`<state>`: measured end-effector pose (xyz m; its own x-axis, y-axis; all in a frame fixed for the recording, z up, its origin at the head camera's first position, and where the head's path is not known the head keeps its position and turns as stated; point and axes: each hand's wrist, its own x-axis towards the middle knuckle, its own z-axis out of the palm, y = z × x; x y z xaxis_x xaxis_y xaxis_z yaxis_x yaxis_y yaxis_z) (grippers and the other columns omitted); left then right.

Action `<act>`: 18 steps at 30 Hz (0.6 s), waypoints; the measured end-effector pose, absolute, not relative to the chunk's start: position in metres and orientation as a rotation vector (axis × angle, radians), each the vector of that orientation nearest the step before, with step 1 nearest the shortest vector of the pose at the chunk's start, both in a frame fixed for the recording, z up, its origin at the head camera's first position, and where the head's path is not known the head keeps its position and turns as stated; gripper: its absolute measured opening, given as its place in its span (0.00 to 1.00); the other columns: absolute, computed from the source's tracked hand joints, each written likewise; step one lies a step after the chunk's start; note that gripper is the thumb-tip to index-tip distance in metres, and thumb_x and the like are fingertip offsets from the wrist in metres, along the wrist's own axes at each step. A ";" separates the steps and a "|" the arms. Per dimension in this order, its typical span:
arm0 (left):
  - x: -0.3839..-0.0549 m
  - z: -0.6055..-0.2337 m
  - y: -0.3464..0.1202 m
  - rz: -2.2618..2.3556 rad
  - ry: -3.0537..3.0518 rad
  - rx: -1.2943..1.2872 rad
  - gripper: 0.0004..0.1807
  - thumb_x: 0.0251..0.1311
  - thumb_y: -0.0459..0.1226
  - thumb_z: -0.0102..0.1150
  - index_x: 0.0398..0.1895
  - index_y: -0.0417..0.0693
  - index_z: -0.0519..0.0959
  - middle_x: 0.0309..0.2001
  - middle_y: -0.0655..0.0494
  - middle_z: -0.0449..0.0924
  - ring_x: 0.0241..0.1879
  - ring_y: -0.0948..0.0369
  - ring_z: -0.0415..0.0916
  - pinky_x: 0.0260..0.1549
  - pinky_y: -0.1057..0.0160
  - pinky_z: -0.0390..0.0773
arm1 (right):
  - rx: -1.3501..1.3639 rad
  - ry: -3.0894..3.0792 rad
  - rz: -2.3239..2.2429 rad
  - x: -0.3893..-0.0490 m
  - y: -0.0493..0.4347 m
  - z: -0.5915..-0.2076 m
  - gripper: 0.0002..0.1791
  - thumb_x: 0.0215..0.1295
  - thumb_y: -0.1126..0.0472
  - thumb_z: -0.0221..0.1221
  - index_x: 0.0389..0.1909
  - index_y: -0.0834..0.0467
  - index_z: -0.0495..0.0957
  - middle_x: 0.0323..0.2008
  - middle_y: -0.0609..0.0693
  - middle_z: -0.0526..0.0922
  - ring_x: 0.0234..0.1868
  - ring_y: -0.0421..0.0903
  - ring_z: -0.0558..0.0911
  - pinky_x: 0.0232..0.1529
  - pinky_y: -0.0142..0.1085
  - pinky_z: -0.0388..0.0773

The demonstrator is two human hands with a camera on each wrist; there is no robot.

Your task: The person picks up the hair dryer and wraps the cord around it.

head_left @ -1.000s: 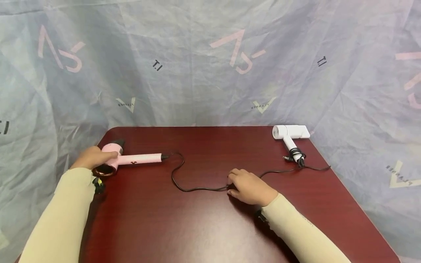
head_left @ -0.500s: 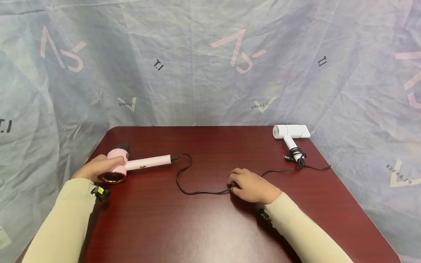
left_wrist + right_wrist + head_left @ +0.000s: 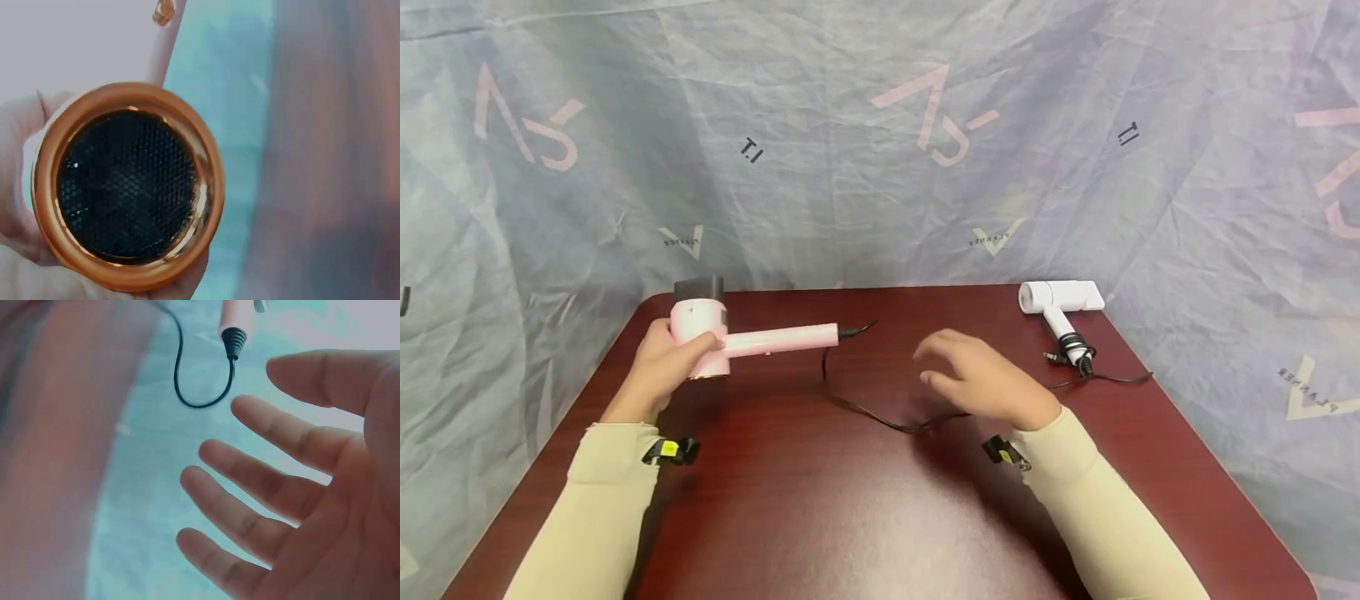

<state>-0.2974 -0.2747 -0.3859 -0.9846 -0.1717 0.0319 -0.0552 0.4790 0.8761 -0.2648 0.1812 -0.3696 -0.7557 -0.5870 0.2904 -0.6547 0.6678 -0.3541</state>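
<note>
My left hand [image 3: 658, 367] grips the barrel of a pink hair dryer [image 3: 782, 339], raised above the table with its handle pointing right. A dark nozzle [image 3: 698, 289] caps the far end of the barrel. In the left wrist view the copper-rimmed mesh intake [image 3: 128, 187] faces the camera, fingers curled round behind it. From the handle's end a black cord [image 3: 868, 414] droops to the table and runs right, passing behind my right hand [image 3: 981, 375]. That hand is in the air with nothing in it; the right wrist view shows its fingers [image 3: 269, 481] spread and relaxed.
A white hair dryer [image 3: 1060, 321] lies at the table's back right, its cord wound round the handle and a small plug [image 3: 1054, 357] sticking out. The dark red table [image 3: 820, 500] ends at a grey printed cloth [image 3: 820, 167] hanging behind and at both sides.
My left hand has lifted the pink hair dryer and carried it right. My right hand has let go of the black cord, risen off the table and opened its fingers.
</note>
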 end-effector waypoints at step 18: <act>-0.222 -0.280 -0.180 -1.947 -1.828 -0.290 0.32 0.50 0.24 0.69 0.60 0.46 0.71 0.50 0.47 0.78 0.45 0.51 0.80 0.36 0.64 0.87 | 0.691 -2.174 1.084 -0.227 0.203 -0.287 0.19 0.66 0.68 0.64 0.57 0.53 0.82 0.59 0.44 0.82 0.56 0.42 0.82 0.55 0.31 0.79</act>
